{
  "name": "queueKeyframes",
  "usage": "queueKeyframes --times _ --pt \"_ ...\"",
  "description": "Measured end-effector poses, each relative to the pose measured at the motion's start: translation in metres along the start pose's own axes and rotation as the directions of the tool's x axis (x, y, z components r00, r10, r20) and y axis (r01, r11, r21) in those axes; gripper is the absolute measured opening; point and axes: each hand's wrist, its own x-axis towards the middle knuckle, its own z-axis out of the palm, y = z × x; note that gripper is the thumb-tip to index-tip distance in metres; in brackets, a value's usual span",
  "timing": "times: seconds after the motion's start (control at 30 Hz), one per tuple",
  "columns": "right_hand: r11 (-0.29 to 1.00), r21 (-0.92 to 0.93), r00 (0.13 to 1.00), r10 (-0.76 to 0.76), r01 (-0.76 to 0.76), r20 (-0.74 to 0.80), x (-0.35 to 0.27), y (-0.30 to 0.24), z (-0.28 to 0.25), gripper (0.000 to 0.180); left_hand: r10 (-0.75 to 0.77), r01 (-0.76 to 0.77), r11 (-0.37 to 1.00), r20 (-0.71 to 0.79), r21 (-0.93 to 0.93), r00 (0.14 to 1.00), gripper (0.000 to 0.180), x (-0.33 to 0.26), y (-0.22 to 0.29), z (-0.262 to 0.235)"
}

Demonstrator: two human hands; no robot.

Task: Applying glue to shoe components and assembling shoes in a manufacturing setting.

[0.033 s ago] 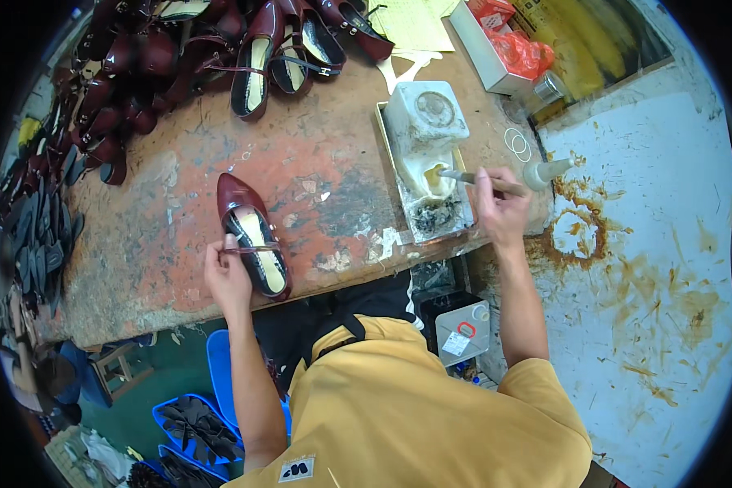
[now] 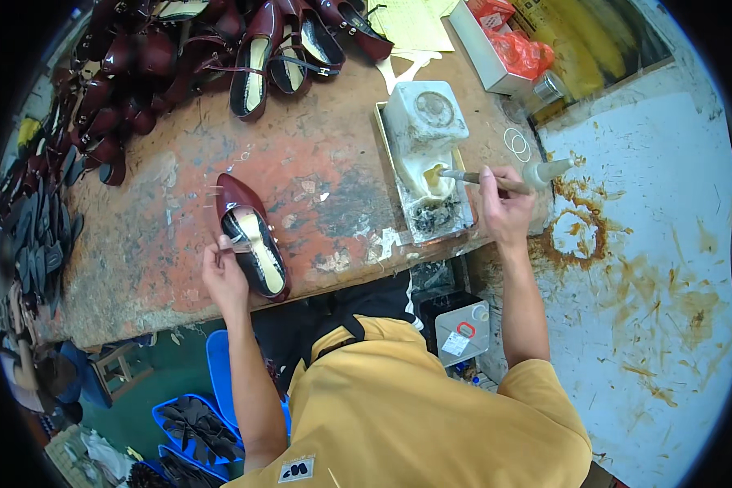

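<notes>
A dark red patent shoe [image 2: 241, 195] with a pale insole lies on the workbench, its pointed toe facing away from me. At its left side, my left hand [image 2: 225, 276] is closed, thumb and finger pinching the thin strap, which is blurred. My right hand [image 2: 506, 207] grips the handle of a brush [image 2: 469, 176]. The brush's tip sits in the yellowish mouth of a whitish plastic glue container [image 2: 419, 134], which lies in a shallow smeared tray [image 2: 389, 154].
Many red shoes [image 2: 142, 53] are heaped at the far left, with black shoe parts [image 2: 37, 252] below. At the far right stand a box with red plastic bags [image 2: 496, 65], a metal tin [image 2: 550, 87] and a pale nozzle-topped bottle [image 2: 541, 172]. A glue-stained white board [image 2: 651, 244] borders the bench.
The strap that crossed the shoe's opening has swung away and blurred, the left fingers shifting slightly. The brush has moved a touch within the container's mouth. The shoe stays in place.
</notes>
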Motion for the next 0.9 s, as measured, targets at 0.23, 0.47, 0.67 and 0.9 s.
queueKeyframes --times 0.23,0.47,0.67,0.9 --pt "0.978 0.111 0.982 0.182 -0.176 -0.053 0.007 0.013 -0.023 0.022 -0.353 0.356 0.912 0.053 -0.206 0.934 0.023 -0.003 0.026 -0.015" --pt "0.713 0.493 0.854 0.310 -0.499 0.417 -0.038 -0.040 0.050 0.017 -0.438 0.464 0.821 0.153 -0.332 0.886 0.025 -0.003 0.033 -0.011" --pt "0.912 0.354 0.823 -0.358 0.208 0.440 -0.088 -0.096 0.208 0.009 -0.390 0.411 0.852 0.131 -0.324 0.911 0.025 -0.008 0.027 -0.014" --pt "0.980 0.195 0.730 -0.166 0.046 0.663 -0.102 -0.099 0.194 0.007 -0.390 0.416 0.843 0.145 -0.341 0.909 0.028 -0.008 0.033 -0.016"
